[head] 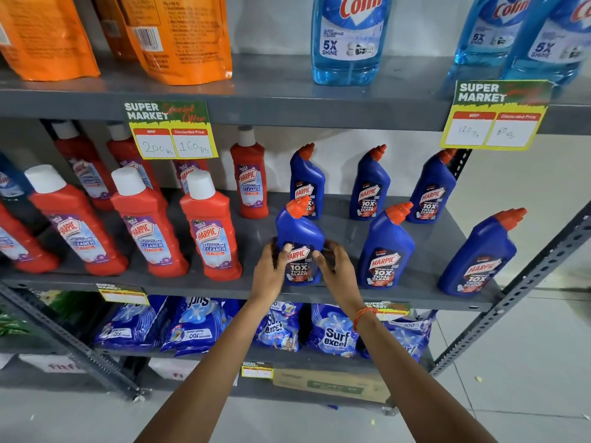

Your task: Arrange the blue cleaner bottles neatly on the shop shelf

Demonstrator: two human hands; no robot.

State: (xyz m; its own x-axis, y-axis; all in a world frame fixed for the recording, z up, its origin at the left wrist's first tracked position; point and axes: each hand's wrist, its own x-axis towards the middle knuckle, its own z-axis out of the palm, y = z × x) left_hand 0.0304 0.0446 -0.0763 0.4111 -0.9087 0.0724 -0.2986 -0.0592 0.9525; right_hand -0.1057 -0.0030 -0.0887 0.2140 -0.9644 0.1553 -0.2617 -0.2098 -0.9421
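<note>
Both hands clasp one blue cleaner bottle at the shelf's front edge.

The left hand (270, 270) and right hand (335, 270) press its two sides, thumbs on the label of the held bottle (299, 241), upright on the grey shelf (192, 282). Six blue bottles in all stand right of centre, three in front and three behind, each with an orange angled cap and a Harpic label.

Both forearms are bare and sleeveless, with an orange thread band (364, 315) around the right wrist.
</note>
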